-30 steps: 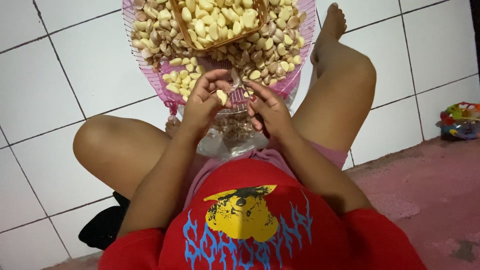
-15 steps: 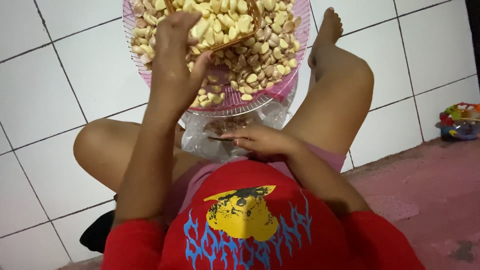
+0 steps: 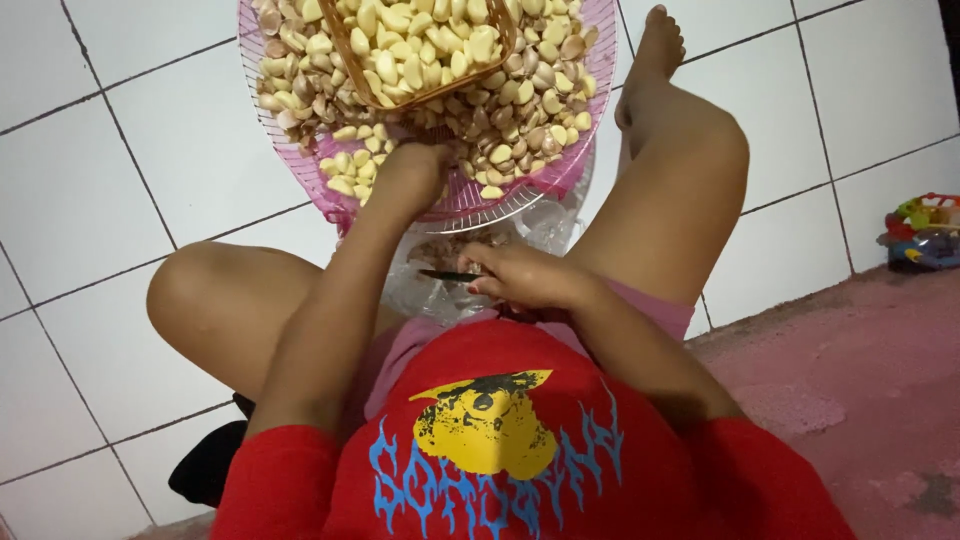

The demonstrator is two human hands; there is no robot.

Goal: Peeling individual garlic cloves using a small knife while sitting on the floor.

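Observation:
My left hand reaches forward into a pink wire tray heaped with unpeeled garlic cloves. Its fingers curl down among the cloves at the tray's near edge, so what they hold is hidden. My right hand rests low near my lap, shut on a small dark knife whose blade points left. Under the knife lies a clear plastic bag with garlic skins in it. A small woven basket full of pale peeled cloves sits on top of the heap.
I sit on a white tiled floor with my knees spread on either side of the tray. A colourful toy lies at the right edge, a pink rough floor is to my right, and a black object sits behind my left thigh.
My left hand left my right hand, went up to the basket, then came back down to the tray's near edge. My right hand dropped toward my lap with the knife.

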